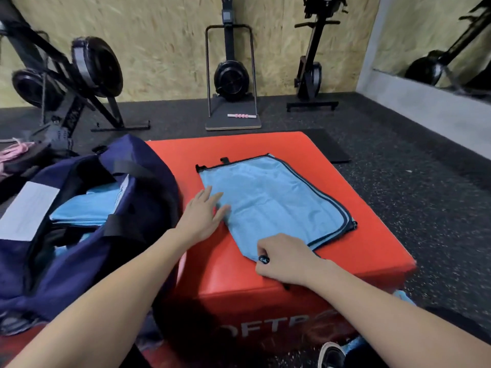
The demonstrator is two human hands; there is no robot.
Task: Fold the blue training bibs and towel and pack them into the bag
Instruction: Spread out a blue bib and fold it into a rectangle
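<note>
The blue bib (pixel 268 197) lies half-folded on the red plyo box (pixel 345 261). The left hand (pixel 202 216) presses its edge with straight fingers; the right hand (pixel 284 258) pinches the near corner. Slick fabric may slide off toward the navy bag (pixel 79 248) (already holding folded blue pieces).
</note>
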